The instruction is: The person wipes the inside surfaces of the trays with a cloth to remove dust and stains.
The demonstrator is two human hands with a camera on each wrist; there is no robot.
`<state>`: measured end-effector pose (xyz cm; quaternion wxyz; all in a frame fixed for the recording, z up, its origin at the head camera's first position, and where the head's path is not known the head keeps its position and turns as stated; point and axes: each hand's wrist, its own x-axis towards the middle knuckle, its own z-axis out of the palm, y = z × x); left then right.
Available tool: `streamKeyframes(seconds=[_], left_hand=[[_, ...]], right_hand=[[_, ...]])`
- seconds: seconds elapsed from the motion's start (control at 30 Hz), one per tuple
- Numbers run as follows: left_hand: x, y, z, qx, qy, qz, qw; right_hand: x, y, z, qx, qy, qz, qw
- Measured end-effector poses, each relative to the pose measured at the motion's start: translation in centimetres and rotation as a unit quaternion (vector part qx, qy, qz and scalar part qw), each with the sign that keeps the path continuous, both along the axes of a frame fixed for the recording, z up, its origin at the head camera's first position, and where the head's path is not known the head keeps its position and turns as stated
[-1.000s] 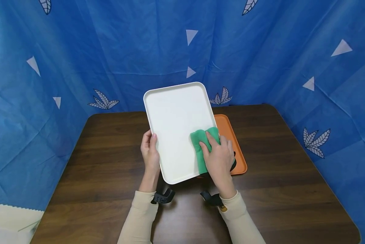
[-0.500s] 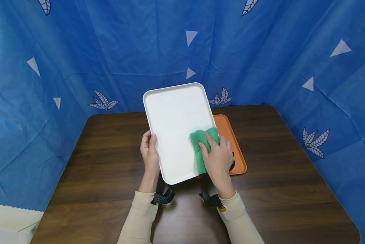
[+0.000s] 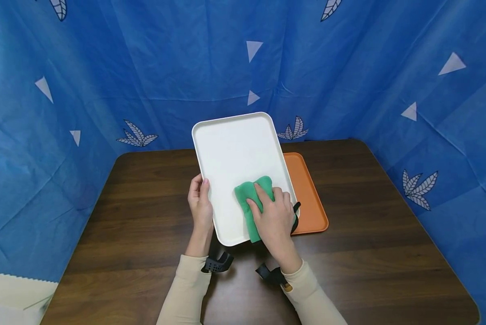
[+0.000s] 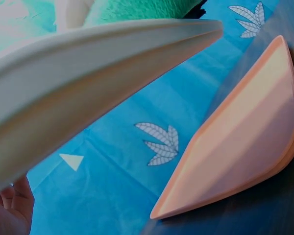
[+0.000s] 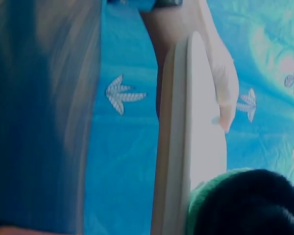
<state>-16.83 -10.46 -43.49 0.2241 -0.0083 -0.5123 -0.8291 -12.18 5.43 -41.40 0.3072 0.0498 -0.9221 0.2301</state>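
Observation:
A white rectangular tray point(image 3: 234, 153) is raised off the table and tilted toward the head camera. My left hand point(image 3: 200, 207) grips its left edge, thumb on the front and fingers behind. A folded green cloth point(image 3: 243, 192) lies against the tray's lower right part. It sits beneath my right hand point(image 3: 276, 219), which holds it with bent fingers and presses it on the surface. A black piece point(image 5: 255, 205) shows at the cloth's edge in the right wrist view; its kind is unclear. The left wrist view shows the tray's rim side-on, with the cloth above it.
An orange tray point(image 3: 309, 194) lies on the dark wooden table point(image 3: 381, 253), partly hidden behind the white tray and right hand. Blue curtain point(image 3: 165, 67) with leaf and triangle prints surrounds the table's back and sides. Something whitish point(image 3: 11, 293) shows at the lower left corner.
My right hand has slid left and slightly down across the white tray with the green cloth, uncovering more of its right edge and the orange tray. The left hand has barely moved.

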Motion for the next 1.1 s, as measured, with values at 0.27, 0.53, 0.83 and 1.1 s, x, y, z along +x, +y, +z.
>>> streamKeyframes(seconds=[0.27, 0.53, 0.83, 1.1], left_hand=[[-0.1, 0.1, -0.3, 0.001, 0.002, 0.003, 1.0000], [0.0, 0.1, -0.3, -0.005, -0.002, 0.008, 1.0000], [0.2, 0.1, -0.1, -0.004, -0.011, 0.010, 0.9999], [0.2, 0.3, -0.4, -0.002, -0.010, 0.008, 0.9999]], right_hand=[[0.9, -1.9, -0.5, 0.035, 0.039, 0.035, 0.9980], [1.6, -3.2, -0.7, 0.052, 0.069, 0.059, 0.9945], [1.9, -3.5, -0.8, 0.053, 0.081, 0.075, 0.9925], [1.7, -2.7, -1.0, 0.051, 0.078, 0.074, 0.9929]])
